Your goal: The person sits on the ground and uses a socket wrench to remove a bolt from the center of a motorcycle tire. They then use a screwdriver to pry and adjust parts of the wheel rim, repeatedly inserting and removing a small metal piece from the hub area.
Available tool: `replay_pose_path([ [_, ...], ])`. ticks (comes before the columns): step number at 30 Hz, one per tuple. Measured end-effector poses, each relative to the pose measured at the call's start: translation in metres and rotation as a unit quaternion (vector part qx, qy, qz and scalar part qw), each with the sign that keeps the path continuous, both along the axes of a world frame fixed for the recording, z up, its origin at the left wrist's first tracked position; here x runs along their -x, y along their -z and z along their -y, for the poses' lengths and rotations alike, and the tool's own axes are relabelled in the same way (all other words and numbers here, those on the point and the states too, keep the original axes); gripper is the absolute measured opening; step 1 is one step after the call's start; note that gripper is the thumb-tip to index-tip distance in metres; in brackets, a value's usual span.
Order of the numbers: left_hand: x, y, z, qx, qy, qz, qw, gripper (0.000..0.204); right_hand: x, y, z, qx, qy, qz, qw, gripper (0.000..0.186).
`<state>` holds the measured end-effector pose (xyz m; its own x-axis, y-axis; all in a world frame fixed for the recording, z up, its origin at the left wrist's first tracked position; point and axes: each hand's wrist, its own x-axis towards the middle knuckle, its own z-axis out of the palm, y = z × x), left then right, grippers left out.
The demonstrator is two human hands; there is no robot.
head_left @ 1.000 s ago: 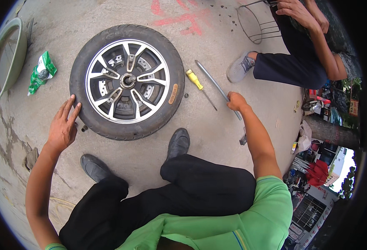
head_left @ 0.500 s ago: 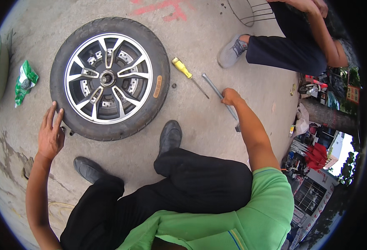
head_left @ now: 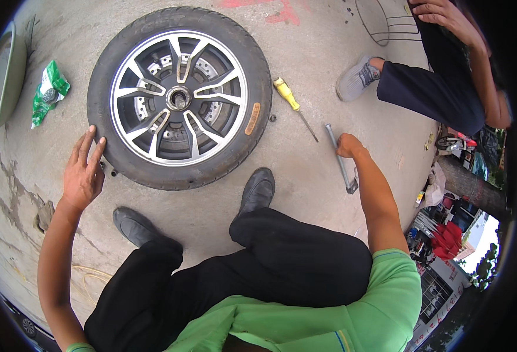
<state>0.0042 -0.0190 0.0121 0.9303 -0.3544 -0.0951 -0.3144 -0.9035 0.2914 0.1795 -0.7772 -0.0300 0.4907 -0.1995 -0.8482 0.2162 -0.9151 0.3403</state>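
Observation:
A black tyre (head_left: 103,76) on a silver-and-black spoked wheel lies flat on the concrete ground in front of me. The fingertips of my left hand (head_left: 83,179), spread and holding nothing, rest at the tyre's near left edge. Off to the right, my right hand (head_left: 350,146) is closed on a grey metal bar (head_left: 343,166) with a dark, blocky near end. Between that bar and the tyre is a screwdriver (head_left: 294,107) with a yellow handle. A small dark ring (head_left: 272,118) lies beside the tyre. Short dark tubular pieces (head_left: 113,173) are near my left fingers.
At the left stand a pale green basin (head_left: 13,88) and a green-and-white plastic packet (head_left: 50,94). Another person's grey shoe (head_left: 357,79) and dark trouser leg are at the upper right, near a wire rack (head_left: 382,23). My black shoes (head_left: 257,190) are below the wheel.
The view has shifted, so the wheel and screwdriver appear farther right and slightly higher. Relative to them, the bar in my right hand has turned and moved. My left hand stays at the tyre edge.

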Motion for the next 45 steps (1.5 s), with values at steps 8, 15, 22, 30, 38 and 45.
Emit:
replay_pose_path([
  [8,0.001,0.005,-0.005,0.001,0.003,0.009,1.000,0.088,-0.017,-0.008,-0.014,-0.091,0.039,0.071,0.993,0.039],
  [15,0.000,0.008,-0.009,0.010,0.015,0.022,1.000,0.081,-0.038,-0.002,-0.021,-0.114,0.074,0.075,0.988,0.042],
  [22,-0.002,0.018,-0.034,0.023,-0.004,0.035,0.999,0.085,-0.047,-0.004,-0.023,-0.131,0.163,0.043,0.977,0.054],
  [30,0.004,0.038,-0.104,-0.039,-0.165,-0.001,0.986,0.084,-0.060,-0.008,-0.032,-0.189,0.208,0.170,0.944,0.055],
  [38,0.023,0.050,-0.122,-0.109,-0.146,-0.122,0.976,0.074,-0.073,0.002,-0.044,-0.208,0.069,0.264,0.939,0.052],
  [45,0.027,0.053,-0.119,-0.147,-0.169,-0.129,0.966,0.073,-0.077,-0.010,-0.089,-0.208,0.034,0.296,0.932,0.047],
])
